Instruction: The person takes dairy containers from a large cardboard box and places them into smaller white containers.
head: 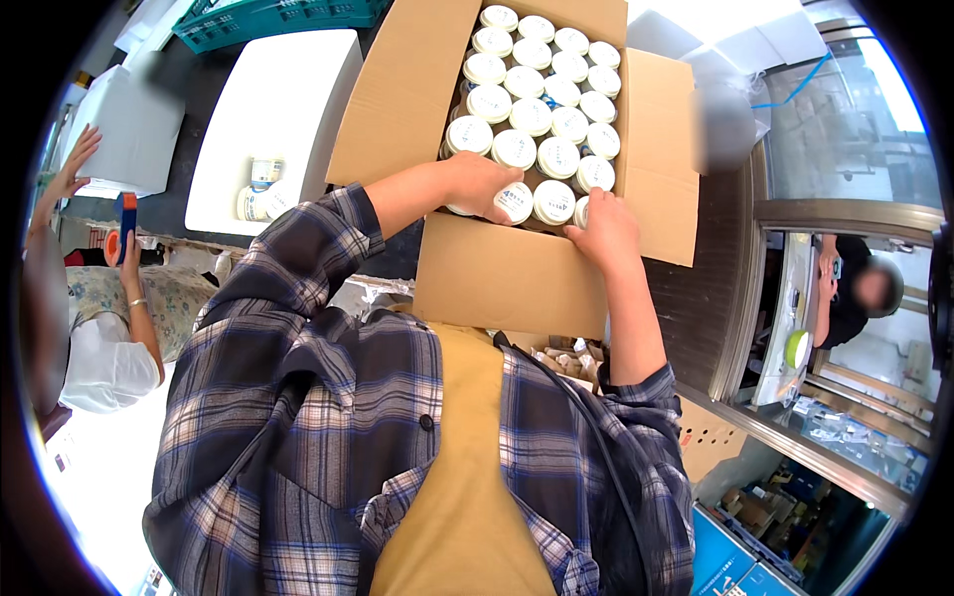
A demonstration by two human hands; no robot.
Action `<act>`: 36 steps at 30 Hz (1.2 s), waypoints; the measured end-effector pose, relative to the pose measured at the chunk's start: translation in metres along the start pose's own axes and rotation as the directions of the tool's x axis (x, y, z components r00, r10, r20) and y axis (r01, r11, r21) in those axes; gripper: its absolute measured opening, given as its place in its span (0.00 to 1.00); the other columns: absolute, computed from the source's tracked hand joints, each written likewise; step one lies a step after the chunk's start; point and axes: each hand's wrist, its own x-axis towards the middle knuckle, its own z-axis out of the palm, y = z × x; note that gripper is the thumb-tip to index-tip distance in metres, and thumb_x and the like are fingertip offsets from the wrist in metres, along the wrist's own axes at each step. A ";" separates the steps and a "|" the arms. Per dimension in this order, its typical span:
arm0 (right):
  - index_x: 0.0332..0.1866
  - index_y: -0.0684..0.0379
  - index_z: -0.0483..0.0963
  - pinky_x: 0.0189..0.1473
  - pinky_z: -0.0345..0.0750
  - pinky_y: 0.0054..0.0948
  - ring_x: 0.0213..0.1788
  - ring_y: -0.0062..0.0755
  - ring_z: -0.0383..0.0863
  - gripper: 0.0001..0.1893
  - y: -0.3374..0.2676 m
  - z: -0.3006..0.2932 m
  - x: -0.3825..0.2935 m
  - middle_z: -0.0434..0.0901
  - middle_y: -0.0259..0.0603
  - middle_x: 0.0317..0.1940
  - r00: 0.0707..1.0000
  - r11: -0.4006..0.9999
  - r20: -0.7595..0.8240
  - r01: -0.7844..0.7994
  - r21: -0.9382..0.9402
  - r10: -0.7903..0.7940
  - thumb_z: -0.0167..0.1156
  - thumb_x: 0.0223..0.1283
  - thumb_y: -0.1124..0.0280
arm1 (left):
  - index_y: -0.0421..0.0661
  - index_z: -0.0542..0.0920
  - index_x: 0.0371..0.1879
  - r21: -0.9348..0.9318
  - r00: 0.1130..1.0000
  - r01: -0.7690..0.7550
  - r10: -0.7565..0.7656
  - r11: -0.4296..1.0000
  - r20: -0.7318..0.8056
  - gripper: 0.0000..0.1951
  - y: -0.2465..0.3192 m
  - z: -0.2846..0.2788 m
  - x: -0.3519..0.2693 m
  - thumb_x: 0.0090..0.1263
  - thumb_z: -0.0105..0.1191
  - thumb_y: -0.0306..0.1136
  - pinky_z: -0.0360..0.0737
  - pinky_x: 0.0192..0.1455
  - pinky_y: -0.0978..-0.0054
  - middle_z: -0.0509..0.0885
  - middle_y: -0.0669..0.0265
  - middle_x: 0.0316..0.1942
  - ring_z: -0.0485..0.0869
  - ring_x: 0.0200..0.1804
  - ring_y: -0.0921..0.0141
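An open cardboard box [510, 261] stands before me, filled with rows of tubs with white printed lids [531, 117]. My left hand [481, 186] reaches into the near left part, its thumb and forefinger around the lid of a front-row tub [514, 203]. Under that hand another tub is mostly covered. At the near right corner, my right hand [610, 227] has its fingers and thumb about a tub [580, 212], which it partly hides. Between the two hands sits a further front-row tub [554, 202].
Left of the box, a white foam box [261, 89] holds a few tubs [266, 170]. Beyond it are a green crate [283, 22] and another white foam box [138, 130]. A person at left holds a tape dispenser [125, 227]; another sits behind the window at right.
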 end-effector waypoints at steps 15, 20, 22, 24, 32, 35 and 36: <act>0.55 0.64 0.75 0.48 0.79 0.34 0.44 0.34 0.82 0.24 0.051 0.085 0.020 0.84 0.43 0.42 0.994 0.226 -0.012 -0.012 0.974 0.108 0.68 0.53 0.67 | 0.45 0.70 0.67 -0.045 0.963 -0.026 0.013 0.999 -0.270 0.37 -0.011 0.033 -0.016 0.59 0.68 0.44 0.77 0.58 0.53 0.82 0.48 0.52 0.82 0.54 0.50; 0.59 0.66 0.73 0.55 0.77 0.33 0.50 0.35 0.80 0.26 0.028 0.053 -0.006 0.80 0.46 0.49 0.961 0.249 -0.147 0.086 0.965 0.235 0.66 0.55 0.68 | 0.44 0.71 0.66 -0.011 0.849 -0.060 0.045 0.998 -0.527 0.34 0.039 -0.002 -0.042 0.59 0.68 0.36 0.78 0.57 0.56 0.81 0.50 0.54 0.81 0.54 0.52; 0.60 0.67 0.72 0.58 0.76 0.36 0.54 0.43 0.80 0.27 0.021 0.040 -0.016 0.79 0.50 0.53 0.931 0.402 -0.251 0.130 0.906 0.264 0.65 0.55 0.66 | 0.43 0.71 0.66 -0.137 0.750 -0.212 0.071 0.968 -0.657 0.34 0.058 -0.003 -0.037 0.59 0.69 0.32 0.80 0.54 0.60 0.81 0.51 0.53 0.82 0.52 0.54; 0.61 0.67 0.72 0.62 0.73 0.39 0.59 0.49 0.76 0.28 0.017 0.031 -0.021 0.76 0.53 0.58 0.894 0.642 -0.387 0.164 0.749 0.224 0.64 0.56 0.66 | 0.43 0.69 0.67 -0.239 0.800 -0.279 0.088 0.930 -0.594 0.35 0.088 -0.004 -0.014 0.59 0.67 0.29 0.80 0.52 0.65 0.80 0.53 0.54 0.83 0.51 0.57; 0.66 0.65 0.69 0.72 0.64 0.37 0.71 0.46 0.67 0.21 -0.001 0.011 -0.024 0.68 0.51 0.69 0.798 0.271 -0.536 0.470 0.840 0.277 0.52 0.71 0.71 | 0.41 0.64 0.72 -0.823 0.856 -0.510 0.048 0.249 -0.516 0.31 0.128 0.020 0.017 0.70 0.57 0.21 0.81 0.50 0.74 0.78 0.61 0.57 0.82 0.51 0.73; 0.68 0.64 0.68 0.72 0.63 0.35 0.73 0.40 0.66 0.20 -0.009 0.013 -0.026 0.67 0.48 0.70 0.804 0.107 -0.523 0.516 0.850 0.283 0.47 0.76 0.67 | 0.39 0.69 0.68 -0.881 0.888 -0.456 -0.003 0.127 -0.460 0.26 0.129 0.021 0.016 0.71 0.55 0.21 0.80 0.49 0.76 0.81 0.64 0.51 0.82 0.51 0.73; 0.68 0.63 0.68 0.72 0.62 0.35 0.73 0.40 0.66 0.21 -0.012 0.009 -0.029 0.67 0.48 0.70 0.805 0.087 -0.518 0.517 0.852 0.288 0.47 0.76 0.66 | 0.39 0.71 0.65 -0.888 0.892 -0.449 0.005 0.100 -0.451 0.23 0.127 0.023 0.016 0.71 0.55 0.22 0.80 0.47 0.76 0.82 0.64 0.49 0.83 0.48 0.73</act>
